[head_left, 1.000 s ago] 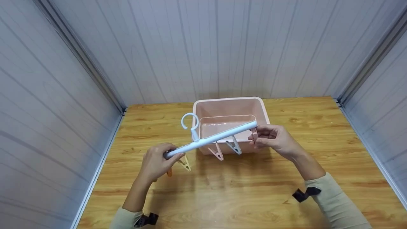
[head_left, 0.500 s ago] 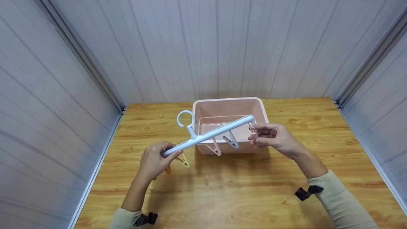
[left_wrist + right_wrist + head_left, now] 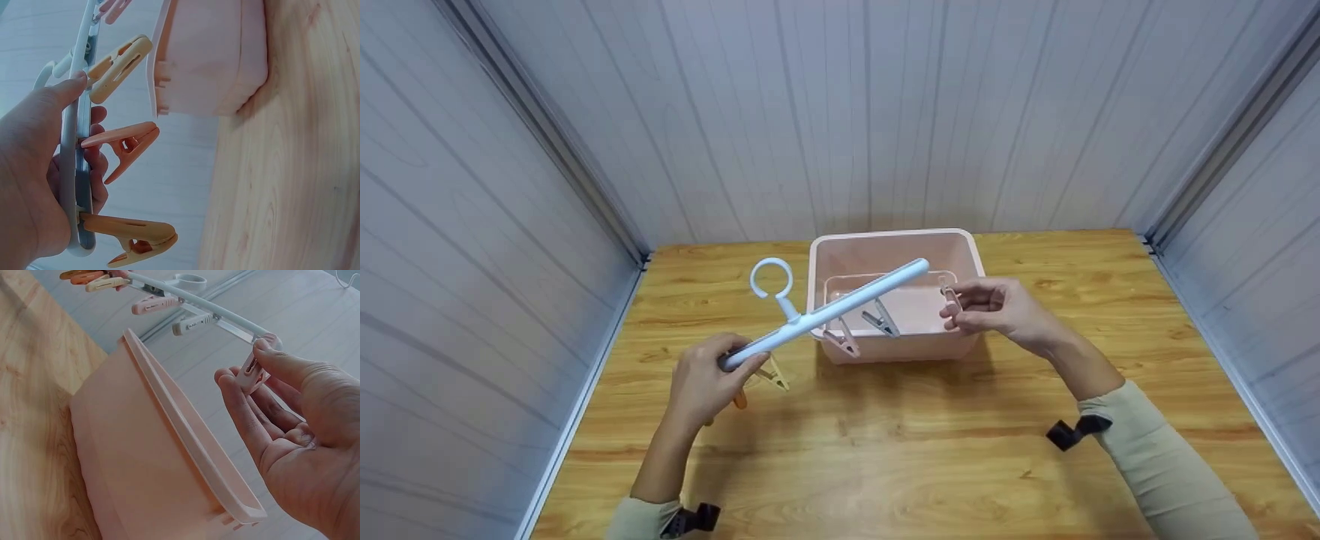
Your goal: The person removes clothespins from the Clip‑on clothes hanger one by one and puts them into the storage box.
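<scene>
My left hand (image 3: pixel 701 379) grips the lower left end of a pale blue bar hanger (image 3: pixel 840 304), tilted with its right end raised. A yellow clothespin (image 3: pixel 121 67), an orange clothespin (image 3: pixel 126 143) and an ochre clothespin (image 3: pixel 135 233) hang from the bar by that hand. Farther along dangle a pink clothespin (image 3: pixel 842 341) and a grey clothespin (image 3: pixel 881 321). Between thumb and fingertips my right hand (image 3: pixel 1005 311) pinches a pink clip clothespin (image 3: pixel 251 374), its small hook showing above it. In the head view this clothespin stands apart from the bar's right end.
Behind the hanger a pink plastic basin (image 3: pixel 896 345) stands on the wooden table (image 3: pixel 870 450), close to the back wall (image 3: pixel 840 112). Its front rim lies beneath the hanging clothespins. Panel walls rise on the left and right.
The hanger has moved left, and its right end has risen and drawn away from the right hand. The pinched clothespin, earlier at the bar's end, is now separated from it in the head view.
</scene>
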`<state>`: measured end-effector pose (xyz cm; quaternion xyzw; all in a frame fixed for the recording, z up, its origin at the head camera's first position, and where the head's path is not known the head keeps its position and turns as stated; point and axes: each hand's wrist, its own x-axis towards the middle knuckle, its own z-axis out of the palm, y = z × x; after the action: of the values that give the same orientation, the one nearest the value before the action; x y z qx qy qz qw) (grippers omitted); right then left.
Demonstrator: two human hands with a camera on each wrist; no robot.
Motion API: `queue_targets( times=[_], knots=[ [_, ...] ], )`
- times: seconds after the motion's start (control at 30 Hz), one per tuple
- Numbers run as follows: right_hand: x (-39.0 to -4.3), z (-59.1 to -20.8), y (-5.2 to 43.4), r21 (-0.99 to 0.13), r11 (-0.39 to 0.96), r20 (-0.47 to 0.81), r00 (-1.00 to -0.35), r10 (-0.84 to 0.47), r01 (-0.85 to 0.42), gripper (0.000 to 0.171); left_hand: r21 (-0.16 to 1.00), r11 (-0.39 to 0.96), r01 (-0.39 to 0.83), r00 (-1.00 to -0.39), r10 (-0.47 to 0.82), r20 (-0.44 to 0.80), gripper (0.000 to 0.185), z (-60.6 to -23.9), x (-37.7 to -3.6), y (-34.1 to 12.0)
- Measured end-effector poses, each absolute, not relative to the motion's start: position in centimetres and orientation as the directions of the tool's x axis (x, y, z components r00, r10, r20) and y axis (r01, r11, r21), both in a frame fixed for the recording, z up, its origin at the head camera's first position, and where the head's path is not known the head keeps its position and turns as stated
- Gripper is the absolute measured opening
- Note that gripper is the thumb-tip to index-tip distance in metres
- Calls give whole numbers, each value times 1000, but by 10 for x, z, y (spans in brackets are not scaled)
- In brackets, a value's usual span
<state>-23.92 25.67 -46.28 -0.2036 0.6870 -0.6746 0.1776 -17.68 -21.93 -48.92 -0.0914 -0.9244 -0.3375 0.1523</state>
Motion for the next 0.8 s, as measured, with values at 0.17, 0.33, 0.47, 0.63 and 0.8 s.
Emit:
queue_targets(
  times=[0.17, 0.33, 0.47, 0.63, 0.8],
  knots=[
    [-252, -456, 251, -996, 91, -34, -873, -486, -12, 43, 598, 755, 270, -934, 54, 353, 21, -489, -176, -224],
    [-265, -448, 242, -989, 149, -83, -878, -472, 13, 54, 624, 741, 247, -940, 27, 340, 22, -488, -175, -229],
    [-275, -446, 234, -986, 166, -83, -871, -484, 1, 53, 641, 734, 224, -947, 8, 322, 23, -487, -174, -233],
    [-288, -446, 226, -985, 172, -91, -870, -485, 8, 54, 655, 730, 196, -954, -11, 298, 22, -488, -172, -241],
    [-298, -446, 221, -981, 193, -101, -868, -486, 6, 53, 677, 714, 178, -958, -31, 285, 22, -490, -168, -248]
  ],
)
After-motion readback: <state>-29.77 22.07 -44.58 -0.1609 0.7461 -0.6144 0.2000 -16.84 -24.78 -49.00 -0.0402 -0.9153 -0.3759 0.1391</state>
